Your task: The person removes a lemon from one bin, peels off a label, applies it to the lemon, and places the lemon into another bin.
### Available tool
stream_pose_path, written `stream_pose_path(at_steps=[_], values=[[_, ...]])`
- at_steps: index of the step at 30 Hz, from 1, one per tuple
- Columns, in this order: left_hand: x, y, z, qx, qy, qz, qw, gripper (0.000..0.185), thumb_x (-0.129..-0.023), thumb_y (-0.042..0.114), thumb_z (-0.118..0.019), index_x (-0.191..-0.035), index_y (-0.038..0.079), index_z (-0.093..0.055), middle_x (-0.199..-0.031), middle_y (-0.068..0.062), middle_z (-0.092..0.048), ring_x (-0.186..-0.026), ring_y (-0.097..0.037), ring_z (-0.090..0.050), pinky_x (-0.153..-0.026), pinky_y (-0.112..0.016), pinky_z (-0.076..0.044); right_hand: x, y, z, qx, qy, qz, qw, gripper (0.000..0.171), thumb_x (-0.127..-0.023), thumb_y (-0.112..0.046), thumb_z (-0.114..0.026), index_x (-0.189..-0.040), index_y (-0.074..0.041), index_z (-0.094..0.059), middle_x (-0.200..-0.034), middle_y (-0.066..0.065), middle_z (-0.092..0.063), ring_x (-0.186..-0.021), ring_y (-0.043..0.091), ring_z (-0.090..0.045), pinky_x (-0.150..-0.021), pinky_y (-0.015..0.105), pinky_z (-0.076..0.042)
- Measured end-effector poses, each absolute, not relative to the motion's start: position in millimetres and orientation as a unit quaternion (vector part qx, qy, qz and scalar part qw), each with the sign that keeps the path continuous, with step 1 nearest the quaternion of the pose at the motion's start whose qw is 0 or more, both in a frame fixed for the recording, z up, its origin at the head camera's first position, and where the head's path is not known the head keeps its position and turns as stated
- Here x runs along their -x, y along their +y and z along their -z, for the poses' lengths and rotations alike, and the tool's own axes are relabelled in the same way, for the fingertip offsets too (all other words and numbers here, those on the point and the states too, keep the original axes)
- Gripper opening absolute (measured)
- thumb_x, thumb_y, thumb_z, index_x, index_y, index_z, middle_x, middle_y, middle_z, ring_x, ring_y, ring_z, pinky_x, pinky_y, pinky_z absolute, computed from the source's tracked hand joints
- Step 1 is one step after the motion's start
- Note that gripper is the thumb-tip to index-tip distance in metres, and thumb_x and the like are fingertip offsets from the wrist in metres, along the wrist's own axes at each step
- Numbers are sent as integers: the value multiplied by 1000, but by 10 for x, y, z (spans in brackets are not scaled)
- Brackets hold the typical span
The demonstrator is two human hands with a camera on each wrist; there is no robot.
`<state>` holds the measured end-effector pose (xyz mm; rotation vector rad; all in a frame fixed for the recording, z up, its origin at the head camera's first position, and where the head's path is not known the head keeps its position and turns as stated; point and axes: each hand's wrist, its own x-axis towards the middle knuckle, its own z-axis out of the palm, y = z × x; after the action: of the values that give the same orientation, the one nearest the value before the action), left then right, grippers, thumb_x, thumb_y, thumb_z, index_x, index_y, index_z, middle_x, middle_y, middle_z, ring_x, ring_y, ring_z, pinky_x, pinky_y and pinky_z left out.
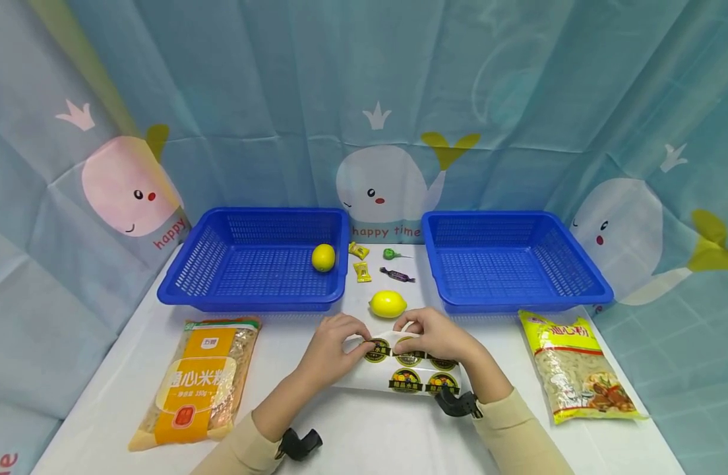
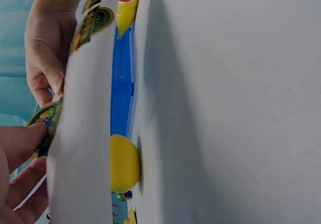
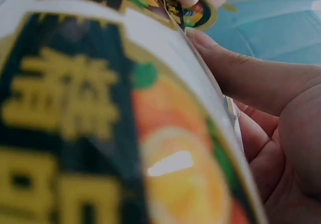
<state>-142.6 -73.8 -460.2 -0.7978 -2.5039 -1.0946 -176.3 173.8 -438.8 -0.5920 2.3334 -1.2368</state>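
Note:
Between both hands a white sheet of round black-and-gold fruit stickers (image 1: 364, 380) is held up over the table. My left hand (image 1: 333, 348) pinches one round sticker (image 2: 49, 125) between thumb and fingers; in the left wrist view it sticks out past the sheet's edge. My right hand (image 1: 438, 335) grips the sheet's upper edge, thumb in front and other fingers behind, as the right wrist view shows. Just beyond the sheet lies a yellow lemon (image 1: 388, 304). Part of the left fingers is hidden behind the sticker.
Two blue baskets stand at the back; the left basket (image 1: 251, 306) holds a yellow fruit (image 1: 323, 258), the right basket (image 1: 518, 307) nothing. Between them lie yellow candies (image 1: 362, 272), a dark candy (image 1: 397, 274) and a green lollipop (image 1: 390, 253). Pasta bags flank the hands, left bag (image 1: 198, 382), right bag (image 1: 577, 369).

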Motion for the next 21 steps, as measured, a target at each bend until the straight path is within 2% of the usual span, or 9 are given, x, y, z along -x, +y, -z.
stream_pose_path(at_steps=[4,8,11,15,21], values=[[1405,-758,4559,273,-858,412,137,15,-80,15,-86,-83,19,-72,-98,6,-73,-101,-14,-65,-93,-39,-54,1793,1739,4379,217,847,435,215,31,-83,-28,-84,-103,-10,-69,-71,-3,-69,-60,8,-53,-60,23,-44],[1399,-781,4505,229,-854,456,99,12,-84,16,-82,-84,21,-72,-107,4,-75,-112,-17,-67,-102,-44,-52,1845,1750,4432,218,860,413,205,28,-82,-28,-85,-98,-11,-69,-74,-7,-68,-67,9,-57,-69,25,-47],[1406,-796,4490,173,-851,492,53,8,-88,18,-79,-87,21,-72,-100,5,-76,-105,-16,-71,-100,-44,-54,1890,1759,4513,219,872,392,196,23,-81,-27,-85,-92,-14,-69,-72,-9,-64,-68,9,-54,-70,26,-46],[1417,-807,4502,125,-836,534,11,7,-90,14,-76,-92,15,-70,-90,3,-73,-87,-13,-71,-85,-33,-59,1937,1750,4631,213,890,362,179,21,-80,-26,-86,-85,-15,-68,-72,-9,-61,-69,10,-51,-68,27,-45],[1415,-811,4526,109,-825,555,8,10,-89,9,-76,-95,11,-68,-88,1,-73,-82,-10,-68,-80,-23,-58,1948,1674,4779,185,923,307,140,26,-76,-27,-89,-88,-16,-69,-79,-8,-63,-75,11,-55,-72,30,-49]])
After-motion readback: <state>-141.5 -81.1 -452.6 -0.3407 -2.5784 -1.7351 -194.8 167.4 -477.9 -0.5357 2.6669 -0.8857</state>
